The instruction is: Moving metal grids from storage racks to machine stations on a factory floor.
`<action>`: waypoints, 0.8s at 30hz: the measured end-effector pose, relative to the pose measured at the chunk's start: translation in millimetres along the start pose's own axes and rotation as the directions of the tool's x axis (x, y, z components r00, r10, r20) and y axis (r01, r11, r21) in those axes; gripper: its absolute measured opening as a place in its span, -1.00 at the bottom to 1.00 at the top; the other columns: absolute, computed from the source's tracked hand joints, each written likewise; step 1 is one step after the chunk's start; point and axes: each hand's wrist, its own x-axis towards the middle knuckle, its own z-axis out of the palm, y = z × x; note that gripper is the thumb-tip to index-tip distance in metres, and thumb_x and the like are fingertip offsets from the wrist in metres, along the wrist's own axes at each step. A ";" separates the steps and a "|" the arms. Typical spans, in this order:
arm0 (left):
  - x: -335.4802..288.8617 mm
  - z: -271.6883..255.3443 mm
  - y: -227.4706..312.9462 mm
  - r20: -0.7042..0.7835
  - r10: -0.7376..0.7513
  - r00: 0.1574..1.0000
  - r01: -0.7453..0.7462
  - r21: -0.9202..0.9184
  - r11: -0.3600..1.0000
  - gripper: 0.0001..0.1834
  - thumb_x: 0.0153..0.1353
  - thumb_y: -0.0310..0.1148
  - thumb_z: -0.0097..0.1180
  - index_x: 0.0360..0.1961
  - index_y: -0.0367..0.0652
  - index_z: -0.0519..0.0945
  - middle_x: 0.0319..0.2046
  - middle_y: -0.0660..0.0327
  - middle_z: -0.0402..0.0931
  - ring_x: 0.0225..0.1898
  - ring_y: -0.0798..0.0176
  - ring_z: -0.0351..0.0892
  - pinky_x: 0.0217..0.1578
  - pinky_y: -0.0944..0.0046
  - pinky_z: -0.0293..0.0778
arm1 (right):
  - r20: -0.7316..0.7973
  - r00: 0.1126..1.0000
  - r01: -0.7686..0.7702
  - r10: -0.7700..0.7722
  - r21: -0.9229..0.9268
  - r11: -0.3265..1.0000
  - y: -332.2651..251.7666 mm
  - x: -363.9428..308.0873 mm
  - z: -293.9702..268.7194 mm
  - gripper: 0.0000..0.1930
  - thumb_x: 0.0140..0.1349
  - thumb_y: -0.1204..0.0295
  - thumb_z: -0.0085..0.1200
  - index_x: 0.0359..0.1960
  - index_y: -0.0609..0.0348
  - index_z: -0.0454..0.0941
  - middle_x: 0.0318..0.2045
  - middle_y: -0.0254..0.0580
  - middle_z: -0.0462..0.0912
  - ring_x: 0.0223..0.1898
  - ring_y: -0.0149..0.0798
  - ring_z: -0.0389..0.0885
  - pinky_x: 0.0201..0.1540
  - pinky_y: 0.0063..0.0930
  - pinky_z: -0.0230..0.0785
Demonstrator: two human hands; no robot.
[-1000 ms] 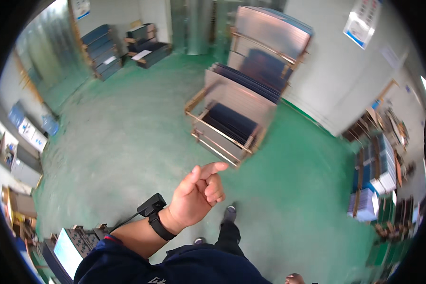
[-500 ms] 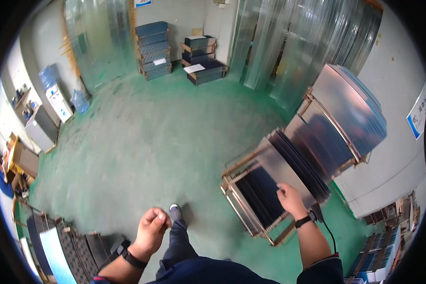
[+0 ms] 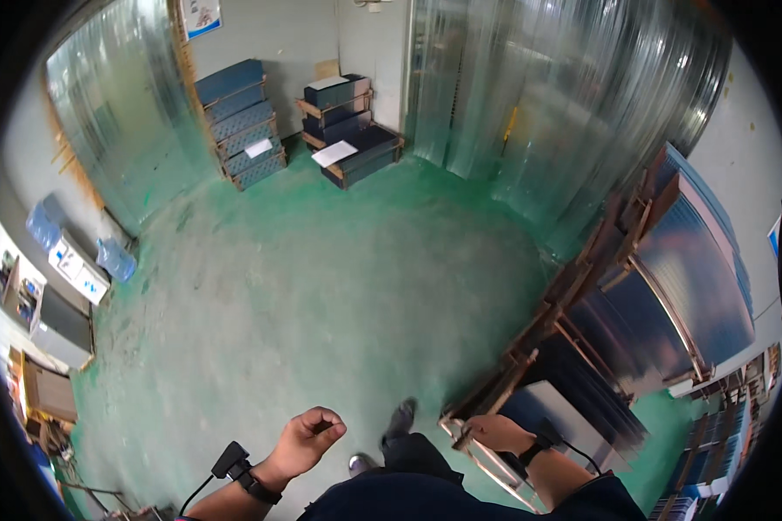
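Note:
My left hand (image 3: 308, 439) hovers over the green floor with its fingers curled toward the thumb and nothing between them. My right hand (image 3: 498, 433) is at the front corner of a metal rack (image 3: 490, 469), its fingers bent down. Whether they touch the rack or hold anything is hidden. Flat sheets stand in this rack, a pale sheet (image 3: 554, 415) in front and dark panels (image 3: 595, 382) behind it. Both wrists carry a black strap with a small device and a cable.
More racks with large glossy panels (image 3: 691, 278) line the right side. Panel stacks (image 3: 245, 130) and dark bins (image 3: 361, 156) stand by the back wall. Clear strip curtains (image 3: 530, 113) hang at the back. A water dispenser (image 3: 78, 271) and a grey cabinet (image 3: 63, 326) are at the left.
My view has turned and I have stepped forward. The racks are nearer on the right. My right hand has gone from above the dark sheets to the rack's front corner. My other foot leads.

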 end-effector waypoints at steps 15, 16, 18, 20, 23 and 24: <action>379.0 -76.0 63.8 -0.281 0.103 0.954 -0.104 0.010 0.994 -0.89 0.22 -0.64 0.22 -0.32 -0.21 0.56 -0.41 0.37 0.54 -0.31 0.49 0.50 -0.28 0.41 0.43 | -0.383 0.835 0.409 -0.395 -0.047 0.911 -6.1 446.0 -364.4 -0.81 0.30 0.35 0.01 -0.14 0.13 0.56 -0.36 0.07 0.63 -0.31 0.15 0.60 -0.27 0.01 0.41; 411.4 -77.0 70.4 -0.288 0.095 0.953 -0.098 0.003 0.995 -0.89 0.22 -0.64 0.22 -0.32 -0.21 0.56 -0.41 0.37 0.54 -0.31 0.49 0.50 -0.28 0.41 0.43 | -0.467 0.773 0.472 -0.428 -0.026 0.881 -5.4 466.1 -385.4 -0.79 0.29 0.37 0.03 -0.11 0.15 0.57 -0.36 0.08 0.63 -0.32 0.16 0.59 -0.27 -0.01 0.41; 483.8 -79.7 94.4 -0.126 0.157 0.980 -0.095 0.400 0.911 -0.90 0.21 -0.62 0.23 -0.31 -0.23 0.55 -0.42 0.27 0.54 -0.32 0.43 0.51 -0.27 0.36 0.46 | -0.421 0.831 0.416 -0.363 0.038 0.909 20.1 494.6 -421.0 -0.77 0.29 0.36 0.04 -0.08 0.17 0.57 -0.33 0.09 0.63 -0.30 0.16 0.59 -0.25 -0.03 0.42; 565.3 -79.8 107.1 0.019 0.199 0.980 -0.185 0.467 0.865 -0.90 0.21 -0.55 0.23 -0.28 -0.24 0.56 -0.38 0.14 0.55 -0.31 0.23 0.57 -0.25 0.28 0.50 | -0.380 0.890 0.311 -0.253 0.100 0.945 61.7 515.6 -437.2 -0.75 0.31 0.33 0.03 -0.08 0.19 0.58 -0.26 0.11 0.64 -0.24 0.17 0.58 -0.20 -0.08 0.42; 721.5 -25.2 151.5 0.261 0.168 0.951 -0.281 0.496 0.821 -0.88 0.27 -0.39 0.16 -0.23 -0.20 0.57 -0.31 0.07 0.59 -0.24 0.01 0.62 -0.19 0.13 0.53 | -0.249 0.961 0.074 -0.121 -0.193 0.978 254.8 501.5 -393.7 -0.62 0.33 0.24 -0.02 0.06 0.20 0.56 -0.08 0.17 0.64 -0.04 0.22 0.59 0.00 0.01 0.44; 758.8 -6.1 180.5 0.335 0.119 0.935 -0.290 0.522 0.802 -0.86 0.29 -0.34 0.13 -0.21 -0.17 0.57 -0.28 0.06 0.59 -0.19 -0.03 0.61 -0.15 0.08 0.52 | -0.150 0.967 -0.204 0.204 0.017 0.979 250.3 485.0 -411.8 -0.56 0.38 0.20 -0.04 0.17 0.19 0.52 0.09 0.17 0.58 0.15 0.18 0.51 0.19 0.00 0.38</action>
